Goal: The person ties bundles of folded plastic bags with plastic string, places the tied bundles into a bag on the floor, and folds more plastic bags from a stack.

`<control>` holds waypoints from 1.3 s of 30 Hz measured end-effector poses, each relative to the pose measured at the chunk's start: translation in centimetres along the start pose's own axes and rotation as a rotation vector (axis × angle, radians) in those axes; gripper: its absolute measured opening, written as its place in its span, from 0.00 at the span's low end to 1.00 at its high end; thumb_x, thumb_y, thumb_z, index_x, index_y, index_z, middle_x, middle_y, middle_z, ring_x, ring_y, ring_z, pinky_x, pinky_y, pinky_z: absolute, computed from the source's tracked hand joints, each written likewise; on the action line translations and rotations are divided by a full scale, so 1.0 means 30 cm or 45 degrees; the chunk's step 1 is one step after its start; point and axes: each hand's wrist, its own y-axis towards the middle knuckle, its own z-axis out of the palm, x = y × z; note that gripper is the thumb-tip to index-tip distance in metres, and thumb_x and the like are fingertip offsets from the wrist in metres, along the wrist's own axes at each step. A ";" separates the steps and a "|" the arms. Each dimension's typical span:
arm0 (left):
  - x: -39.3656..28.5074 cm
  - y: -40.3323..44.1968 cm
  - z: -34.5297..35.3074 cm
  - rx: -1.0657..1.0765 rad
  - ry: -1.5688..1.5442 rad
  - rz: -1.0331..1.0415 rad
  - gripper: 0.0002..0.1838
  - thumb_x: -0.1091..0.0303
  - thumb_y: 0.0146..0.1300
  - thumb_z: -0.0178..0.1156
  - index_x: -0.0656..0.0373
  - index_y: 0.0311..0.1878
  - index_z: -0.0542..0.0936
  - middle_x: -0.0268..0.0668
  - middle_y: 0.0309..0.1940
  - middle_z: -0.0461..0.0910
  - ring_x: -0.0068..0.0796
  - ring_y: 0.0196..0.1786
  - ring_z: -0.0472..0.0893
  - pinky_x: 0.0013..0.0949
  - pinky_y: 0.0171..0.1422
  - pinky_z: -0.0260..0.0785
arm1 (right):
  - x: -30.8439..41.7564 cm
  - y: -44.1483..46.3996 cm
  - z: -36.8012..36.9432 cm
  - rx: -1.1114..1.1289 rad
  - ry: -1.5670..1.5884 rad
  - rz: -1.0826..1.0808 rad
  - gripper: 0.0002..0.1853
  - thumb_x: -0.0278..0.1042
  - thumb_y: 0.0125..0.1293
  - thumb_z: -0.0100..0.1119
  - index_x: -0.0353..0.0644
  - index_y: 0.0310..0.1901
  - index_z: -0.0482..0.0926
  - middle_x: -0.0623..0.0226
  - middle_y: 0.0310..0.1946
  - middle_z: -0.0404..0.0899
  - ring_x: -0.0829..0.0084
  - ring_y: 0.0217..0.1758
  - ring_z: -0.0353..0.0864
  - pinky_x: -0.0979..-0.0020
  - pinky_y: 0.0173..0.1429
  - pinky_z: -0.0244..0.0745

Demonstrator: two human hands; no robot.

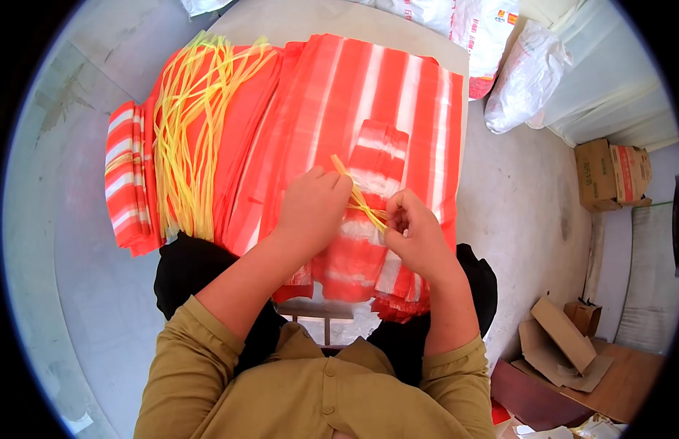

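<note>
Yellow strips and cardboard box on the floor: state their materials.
Yellow strips: probably thin plastic, slightly glossy; they look translucent and lie in loose, flat ribbons.

Box: likely corrugated cardboard, matte brown, judging by its stiff panels and folded flaps.

Folded bundle of red-and-white striped plastic film [378, 162], lying lengthwise atop wider red-and-white striped sheets [427, 102], narrowed near mid-length; thin yellow plastic ribbon [367, 208], crossed over itself at the narrowed part.

Both forearms reach forward and inward, sleeves above the wrists; the left hand [315, 207] and right hand [412, 233] nearly meet, fingers curled.
</note>
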 end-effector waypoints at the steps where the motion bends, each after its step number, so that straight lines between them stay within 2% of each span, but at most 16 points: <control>1: 0.005 -0.002 0.002 0.028 -0.001 -0.018 0.05 0.74 0.60 0.63 0.58 0.36 0.76 0.41 0.33 0.79 0.46 0.40 0.80 0.46 0.43 0.74 | -0.011 0.002 -0.011 0.014 0.051 0.032 0.12 0.17 0.62 0.60 0.42 0.44 0.71 0.74 0.36 0.73 0.82 0.37 0.75 0.76 0.41 0.72; 2: 0.007 -0.003 0.003 0.055 -0.001 -0.036 0.04 0.74 0.61 0.63 0.58 0.37 0.76 0.41 0.34 0.79 0.48 0.40 0.81 0.46 0.44 0.74 | -0.022 0.003 -0.021 0.028 0.101 0.065 0.12 0.17 0.63 0.61 0.41 0.44 0.72 0.74 0.36 0.74 0.82 0.38 0.77 0.75 0.42 0.73; 5: -0.021 -0.001 -0.025 0.000 -0.241 -0.369 0.03 0.71 0.67 0.62 0.59 0.41 0.78 0.43 0.40 0.79 0.51 0.43 0.82 0.49 0.46 0.76 | -0.046 0.003 -0.043 -0.202 -0.155 -0.009 0.11 0.21 0.69 0.61 0.39 0.51 0.74 0.69 0.37 0.79 0.77 0.41 0.81 0.71 0.44 0.76; 8: -0.053 -0.008 -0.068 0.145 -0.331 -0.395 0.04 0.69 0.71 0.62 0.59 0.44 0.79 0.45 0.43 0.79 0.53 0.45 0.82 0.50 0.48 0.76 | -0.027 -0.004 -0.056 -0.207 -0.401 0.104 0.18 0.32 0.75 0.60 0.39 0.63 0.75 0.55 0.41 0.86 0.59 0.47 0.88 0.61 0.53 0.81; 11: -0.065 -0.030 -0.074 0.225 -0.492 -0.346 0.06 0.68 0.70 0.64 0.59 0.44 0.79 0.46 0.43 0.79 0.52 0.44 0.82 0.49 0.47 0.75 | 0.003 -0.001 -0.036 -0.054 -0.531 0.130 0.22 0.34 0.77 0.57 0.38 0.68 0.72 0.52 0.45 0.87 0.54 0.51 0.88 0.59 0.56 0.80; 14: -0.066 -0.039 -0.084 0.219 -0.563 -0.366 0.08 0.66 0.70 0.66 0.60 0.45 0.80 0.45 0.41 0.79 0.50 0.42 0.82 0.46 0.46 0.75 | -0.013 -0.004 -0.033 -0.082 -0.420 0.098 0.23 0.32 0.77 0.55 0.38 0.70 0.71 0.53 0.43 0.87 0.56 0.49 0.88 0.60 0.56 0.80; 17: -0.056 -0.039 -0.096 0.224 -0.600 -0.372 0.11 0.63 0.70 0.67 0.61 0.47 0.81 0.44 0.40 0.78 0.46 0.41 0.82 0.43 0.46 0.75 | -0.043 -0.003 -0.037 -0.078 -0.093 0.100 0.23 0.30 0.77 0.54 0.36 0.70 0.69 0.55 0.42 0.86 0.59 0.47 0.88 0.62 0.56 0.80; 23: -0.059 -0.041 -0.112 0.248 -0.600 -0.411 0.14 0.60 0.70 0.66 0.62 0.47 0.81 0.44 0.40 0.78 0.45 0.40 0.82 0.42 0.47 0.76 | -0.031 0.004 -0.022 -0.060 0.045 0.125 0.21 0.27 0.77 0.53 0.35 0.69 0.69 0.57 0.55 0.81 0.67 0.50 0.86 0.66 0.54 0.81; 26: -0.043 -0.050 -0.108 0.281 -0.636 -0.437 0.16 0.58 0.74 0.64 0.61 0.54 0.81 0.45 0.45 0.81 0.41 0.43 0.84 0.41 0.48 0.76 | -0.031 0.007 -0.012 -0.123 0.418 0.079 0.20 0.27 0.78 0.53 0.36 0.68 0.69 0.59 0.62 0.77 0.69 0.52 0.85 0.66 0.55 0.81; 29: -0.037 -0.050 -0.122 0.420 -1.119 -0.827 0.25 0.52 0.75 0.63 0.61 0.64 0.78 0.47 0.59 0.82 0.40 0.58 0.85 0.42 0.62 0.76 | 0.062 -0.030 0.004 -0.022 0.767 -0.224 0.19 0.25 0.78 0.52 0.36 0.67 0.70 0.62 0.63 0.76 0.70 0.56 0.83 0.67 0.56 0.81; 30: -0.043 -0.049 -0.125 0.401 -1.561 -1.019 0.26 0.52 0.76 0.62 0.61 0.67 0.76 0.46 0.61 0.81 0.38 0.59 0.84 0.42 0.64 0.76 | 0.074 -0.033 0.007 0.124 0.937 -0.248 0.19 0.24 0.76 0.53 0.38 0.66 0.71 0.62 0.64 0.76 0.70 0.60 0.82 0.68 0.58 0.81; 32: -0.059 -0.050 -0.127 0.330 -2.453 -1.381 0.29 0.54 0.78 0.61 0.63 0.72 0.72 0.45 0.66 0.79 0.34 0.63 0.82 0.41 0.67 0.75 | 0.047 -0.025 0.005 0.058 0.543 -0.274 0.18 0.21 0.75 0.52 0.38 0.64 0.72 0.58 0.66 0.74 0.66 0.63 0.82 0.66 0.63 0.79; 35: -0.043 -0.078 -0.050 0.441 -2.118 -1.187 0.27 0.58 0.78 0.61 0.63 0.73 0.70 0.42 0.65 0.78 0.32 0.63 0.80 0.41 0.68 0.75 | -0.013 0.010 0.011 -0.147 0.082 -0.226 0.20 0.22 0.75 0.57 0.36 0.66 0.72 0.56 0.65 0.75 0.67 0.62 0.82 0.67 0.65 0.77; 36: -0.057 -0.071 -0.055 0.401 -2.202 -1.279 0.25 0.64 0.80 0.60 0.59 0.75 0.67 0.39 0.62 0.80 0.30 0.62 0.82 0.39 0.66 0.78 | -0.027 0.018 0.010 -0.213 -0.076 -0.203 0.23 0.24 0.75 0.58 0.36 0.69 0.70 0.56 0.65 0.76 0.68 0.61 0.82 0.67 0.65 0.77; 37: -0.059 -0.072 -0.049 0.407 -2.216 -1.281 0.25 0.64 0.80 0.60 0.59 0.74 0.68 0.38 0.62 0.80 0.30 0.62 0.82 0.39 0.66 0.78 | -0.035 0.023 0.006 -0.281 -0.236 -0.180 0.26 0.25 0.76 0.59 0.36 0.73 0.68 0.56 0.65 0.76 0.69 0.60 0.82 0.68 0.65 0.77; 39: -0.066 -0.070 -0.036 0.430 -2.242 -1.281 0.24 0.64 0.81 0.59 0.58 0.74 0.68 0.38 0.62 0.80 0.29 0.62 0.82 0.39 0.67 0.78 | -0.031 0.028 0.012 -0.205 0.182 0.009 0.33 0.27 0.76 0.61 0.38 0.79 0.61 0.56 0.65 0.76 0.70 0.60 0.82 0.67 0.65 0.77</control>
